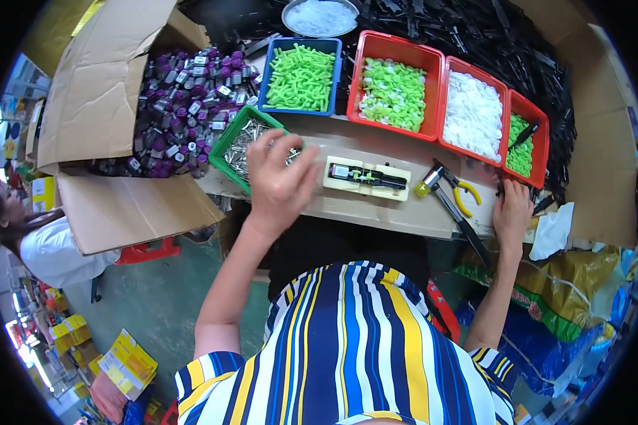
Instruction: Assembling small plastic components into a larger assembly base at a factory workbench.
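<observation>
My left hand (280,185) is over the right edge of a green bin (223,164) of silvery metal pins (242,145). Its fingers are bent and apart, with nothing visible between them. On the table to its right lies a cream holding block (337,187) with a slim black assembly (376,177) in it, which has green pieces and a clear-and-purple end. My right hand (514,212) is at the table's right side, below a red bin (538,164) of green parts. Its fingers are bent together near small dark pieces; what they hold, if anything, is hidden.
A hammer (452,205) and yellow-handled pliers (466,198) lie between block and right hand. Behind stand a blue bin (265,99) and red bins (439,113) of green and white parts. An open carton (96,92) with purple-and-clear pieces stands left; black parts (517,49) pile up behind.
</observation>
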`<state>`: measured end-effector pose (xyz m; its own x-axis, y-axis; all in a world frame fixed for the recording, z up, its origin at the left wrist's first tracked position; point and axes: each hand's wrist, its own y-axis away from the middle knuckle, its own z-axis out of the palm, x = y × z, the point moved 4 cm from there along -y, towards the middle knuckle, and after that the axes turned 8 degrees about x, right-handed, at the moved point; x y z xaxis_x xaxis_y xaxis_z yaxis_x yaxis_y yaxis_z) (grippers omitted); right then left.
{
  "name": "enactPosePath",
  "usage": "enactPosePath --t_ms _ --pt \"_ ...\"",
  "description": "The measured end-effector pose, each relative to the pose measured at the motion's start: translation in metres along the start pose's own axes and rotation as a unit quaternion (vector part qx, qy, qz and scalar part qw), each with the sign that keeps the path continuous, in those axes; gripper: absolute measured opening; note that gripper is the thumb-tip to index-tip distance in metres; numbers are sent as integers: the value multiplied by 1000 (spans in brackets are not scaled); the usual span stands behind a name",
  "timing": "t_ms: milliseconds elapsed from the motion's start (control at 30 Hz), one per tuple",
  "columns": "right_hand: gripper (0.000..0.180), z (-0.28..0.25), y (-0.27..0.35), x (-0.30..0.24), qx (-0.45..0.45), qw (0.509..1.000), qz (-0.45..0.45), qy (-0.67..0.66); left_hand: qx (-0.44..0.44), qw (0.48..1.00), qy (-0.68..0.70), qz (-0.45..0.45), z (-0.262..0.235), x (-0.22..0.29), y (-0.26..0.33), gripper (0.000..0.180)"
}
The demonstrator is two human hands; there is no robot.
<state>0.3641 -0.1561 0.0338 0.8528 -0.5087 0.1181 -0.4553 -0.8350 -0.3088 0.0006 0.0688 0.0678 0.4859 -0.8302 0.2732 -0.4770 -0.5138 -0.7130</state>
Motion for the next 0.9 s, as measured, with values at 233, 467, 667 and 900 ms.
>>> enactPosePath --t_ms 233,467,667,900 --pt "30 -4 -10 -17 -34 999 -2 -11 21 995 -48 -80 -5 -63 -42 14" --pt "29 -9 -12 -15 4 999 -8 -41 -129 967 -189 -109 27 -84 -70 20" --pt "23 -2 -16 -6 18 979 15 -202 -132 974 -169 -70 28 -104 -72 17" --pt "19 -21 -4 17 48 974 35 -220 -99 990 -78 -58 28 -105 -68 15"
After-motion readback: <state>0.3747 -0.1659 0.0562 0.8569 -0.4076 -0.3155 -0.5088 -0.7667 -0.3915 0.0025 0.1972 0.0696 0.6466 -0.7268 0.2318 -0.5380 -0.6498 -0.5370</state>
